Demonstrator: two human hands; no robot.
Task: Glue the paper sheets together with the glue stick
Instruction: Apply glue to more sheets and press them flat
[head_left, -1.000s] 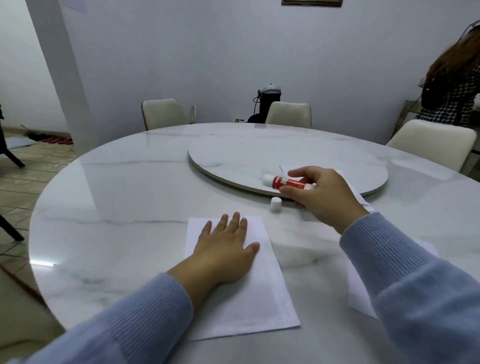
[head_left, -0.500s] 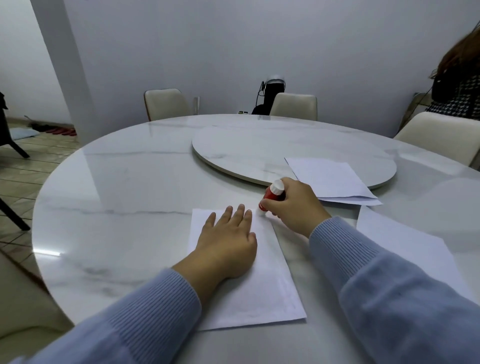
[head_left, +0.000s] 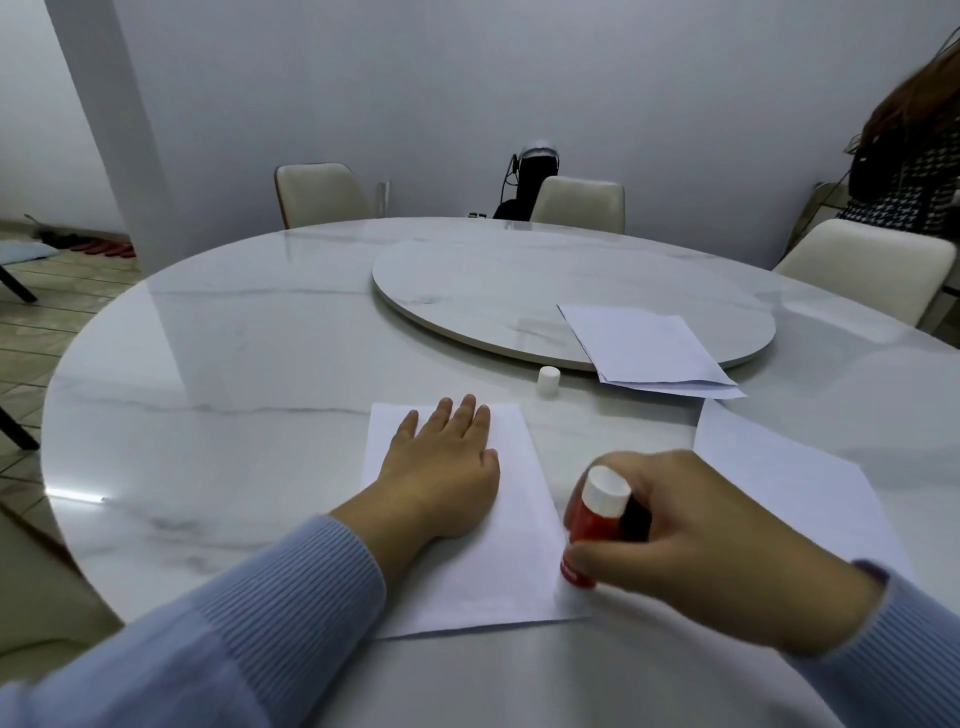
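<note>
The left hand (head_left: 441, 467) lies flat, fingers straight, pressing a white paper sheet (head_left: 511, 519) onto the round marble table (head_left: 234, 364). The right hand (head_left: 691, 540) grips a red glue stick (head_left: 592, 530) (its white end points up), with the lower end at the sheet's near right edge. The white cap (head_left: 548, 378) stands beside the lazy Susan (head_left: 493, 291), where stacked sheets (head_left: 649, 351) overhang. Another sheet (head_left: 795, 478) lies on the right.
</note>
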